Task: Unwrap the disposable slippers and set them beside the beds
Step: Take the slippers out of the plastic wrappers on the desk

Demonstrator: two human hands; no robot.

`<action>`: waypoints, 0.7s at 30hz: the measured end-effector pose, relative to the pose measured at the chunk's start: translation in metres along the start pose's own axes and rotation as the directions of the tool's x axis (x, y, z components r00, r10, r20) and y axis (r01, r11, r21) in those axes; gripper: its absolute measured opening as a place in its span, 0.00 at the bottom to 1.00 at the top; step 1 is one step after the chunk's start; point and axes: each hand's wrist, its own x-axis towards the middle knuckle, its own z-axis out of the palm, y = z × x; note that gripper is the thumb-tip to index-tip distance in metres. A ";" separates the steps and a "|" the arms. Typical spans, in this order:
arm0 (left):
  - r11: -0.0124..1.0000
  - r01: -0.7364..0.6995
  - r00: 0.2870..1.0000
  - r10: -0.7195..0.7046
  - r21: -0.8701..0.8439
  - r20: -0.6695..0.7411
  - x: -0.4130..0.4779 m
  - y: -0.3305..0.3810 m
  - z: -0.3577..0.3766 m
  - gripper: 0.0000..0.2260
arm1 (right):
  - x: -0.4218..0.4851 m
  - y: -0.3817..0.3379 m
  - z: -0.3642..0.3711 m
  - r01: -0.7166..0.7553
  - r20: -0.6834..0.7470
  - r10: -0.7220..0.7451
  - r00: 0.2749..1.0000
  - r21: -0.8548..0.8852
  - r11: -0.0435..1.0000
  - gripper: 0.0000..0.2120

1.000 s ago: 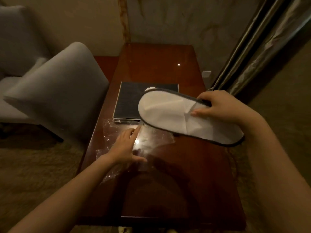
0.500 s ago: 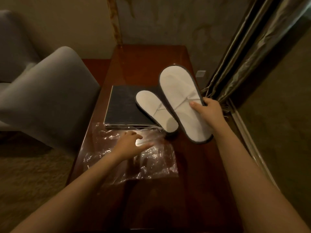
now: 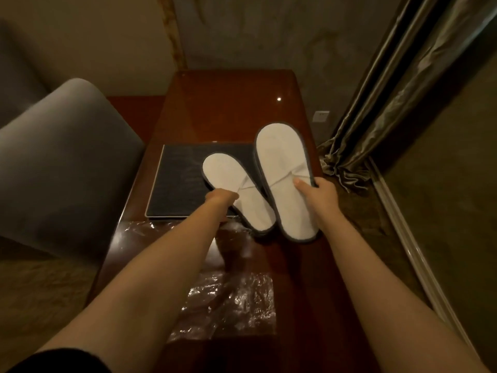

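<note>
Now both arms outstretched, left hand gripping left slipper, right hand pinching right slipper.

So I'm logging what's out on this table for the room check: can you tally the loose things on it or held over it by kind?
White slippers: 2 (one under the left hand, one held by the right hand)
Clear plastic wrapper: 1
Dark mat: 1
Total: 4

dim room — glossy wood table against a stained wall, grey chair left, curtain right.
</note>
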 end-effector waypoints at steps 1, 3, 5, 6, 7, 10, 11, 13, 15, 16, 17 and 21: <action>0.999 0.018 0.999 -0.016 0.041 -0.048 0.005 0.002 0.005 0.27 | 0.002 0.004 -0.001 -0.005 0.003 0.005 1.000 0.002 1.000 0.08; 0.996 0.048 0.989 -0.038 0.069 -0.142 0.013 0.008 0.014 0.32 | 0.004 0.012 -0.004 -0.006 0.004 0.006 1.000 0.014 1.000 0.07; 0.996 0.087 0.978 -0.079 0.034 -0.192 0.015 0.016 0.021 0.34 | 0.006 0.019 -0.008 0.001 0.006 -0.001 1.000 0.019 1.000 0.07; 0.995 0.094 0.975 -0.084 0.038 -0.207 0.016 0.019 0.024 0.33 | 0.007 0.021 -0.011 0.008 0.006 -0.008 1.000 0.016 1.000 0.07; 0.993 0.094 0.972 -0.076 0.069 -0.222 0.017 0.021 0.026 0.32 | 0.008 0.023 -0.014 0.016 0.005 -0.016 1.000 0.008 1.000 0.07; 0.993 0.053 0.974 -0.028 0.105 -0.226 0.022 0.024 0.030 0.27 | 0.010 0.026 -0.022 0.017 0.003 -0.017 1.000 0.002 1.000 0.06; 0.997 0.041 0.978 -0.027 0.062 -0.205 0.023 0.024 0.032 0.26 | 0.011 0.025 -0.024 0.018 0.003 -0.018 1.000 0.007 1.000 0.06; 0.989 0.015 0.983 -0.042 -0.149 -0.181 0.019 0.025 0.033 0.25 | 0.011 0.022 -0.029 0.027 0.004 -0.027 1.000 0.004 1.000 0.05; 0.952 -0.022 0.980 -0.040 -0.306 -0.193 0.013 0.028 0.034 0.27 | 0.011 0.016 -0.033 0.032 0.010 -0.032 0.999 0.006 0.999 0.05; 0.939 -0.043 0.980 -0.027 -0.340 -0.198 0.009 0.030 0.035 0.28 | 0.011 0.013 -0.034 0.030 0.015 -0.030 0.999 0.014 0.999 0.05; 0.932 -0.063 0.979 -0.012 -0.358 -0.202 0.004 0.031 0.035 0.28 | 0.010 0.009 -0.034 0.027 0.023 -0.028 0.999 0.023 0.999 0.05; 0.851 -0.155 0.984 0.088 -0.501 -0.154 -0.025 0.039 0.019 0.23 | 0.004 -0.016 -0.030 0.039 0.089 -0.043 0.995 0.046 0.998 0.07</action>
